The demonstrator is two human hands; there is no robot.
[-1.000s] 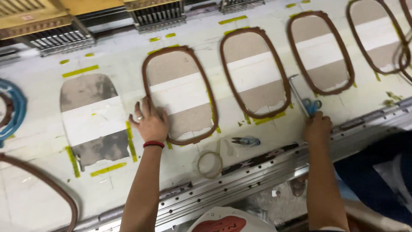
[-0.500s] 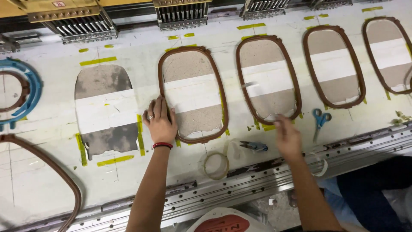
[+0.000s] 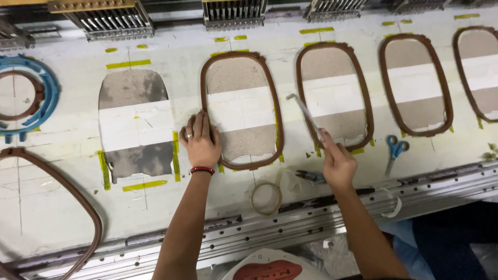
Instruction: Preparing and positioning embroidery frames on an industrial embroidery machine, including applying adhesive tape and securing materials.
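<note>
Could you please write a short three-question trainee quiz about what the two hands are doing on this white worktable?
1. True or false: the left hand rests flat on the lower left edge of a brown oval hoop frame.
2. What does the right hand hold: A) the blue-handled scissors, B) a thin clear strip, C) the clear tape roll?
3. What does the left wrist wear?

Key
1. True.
2. B; the strip rises from the fingers over the next hoop, while scissors and tape roll lie untouched on the table.
3. A red band.
</note>
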